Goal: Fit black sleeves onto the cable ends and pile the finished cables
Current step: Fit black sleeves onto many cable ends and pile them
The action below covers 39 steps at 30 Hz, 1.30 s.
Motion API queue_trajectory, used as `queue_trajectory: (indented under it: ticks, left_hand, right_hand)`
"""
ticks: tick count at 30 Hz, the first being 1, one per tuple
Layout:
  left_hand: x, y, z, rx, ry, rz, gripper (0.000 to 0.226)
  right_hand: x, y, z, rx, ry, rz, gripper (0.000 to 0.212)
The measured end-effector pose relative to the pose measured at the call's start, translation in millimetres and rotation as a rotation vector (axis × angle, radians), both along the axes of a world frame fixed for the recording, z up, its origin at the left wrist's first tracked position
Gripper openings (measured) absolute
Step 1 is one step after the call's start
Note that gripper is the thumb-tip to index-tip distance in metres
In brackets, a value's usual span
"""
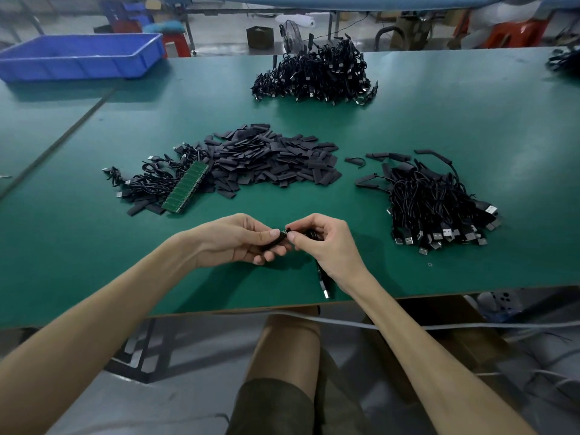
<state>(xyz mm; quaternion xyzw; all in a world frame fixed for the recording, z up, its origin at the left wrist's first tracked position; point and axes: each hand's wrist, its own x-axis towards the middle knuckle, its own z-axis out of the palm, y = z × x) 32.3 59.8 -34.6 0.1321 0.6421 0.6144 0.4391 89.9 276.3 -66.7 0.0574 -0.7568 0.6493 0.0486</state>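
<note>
The person sits at the near edge of a green desk [439,127] with both hands held together just above it, near the middle of that edge. The left hand [235,241] is curled round a short black sleeve [276,239], thumb on top and fingers beneath. The right hand [324,244] pinches the end of a black cable [320,274] between thumb and forefinger, right against the open mouth of the sleeve. How far the cable end sits inside the sleeve cannot be told. The rest of the cable drops below the right palm, and its metal USB plug [326,292] lies by the near edge of the desk.

Beyond the hands, in the middle of the desk, lies a broad heap of loose sleeves [276,161]. Touching its left side is a tangle of cables [144,182], with a strip of green circuit boards [186,188] lying aslant between the two. Towards the right edge sits a bundled cable pile [439,205], its USB plugs facing the near edge. A few stray sleeves lie just behind it. A larger cable mound [314,73] rests near the far edge, and a blue plastic tray [78,54] stands at the far left corner.
</note>
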Motion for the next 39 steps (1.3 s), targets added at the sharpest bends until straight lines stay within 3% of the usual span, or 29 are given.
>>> queue_trajectory:
  ticks: [26,39]
  left_hand:
    - [4,0,-8,0.053,-0.002,0.051,0.040]
    - [11,3,-5,0.059,0.030,0.087,0.027]
  right_hand:
    - [3,-2,6,-0.098,-0.032,0.071,0.014]
    - [3,-2,6,-0.018,0.014,0.058,0.013]
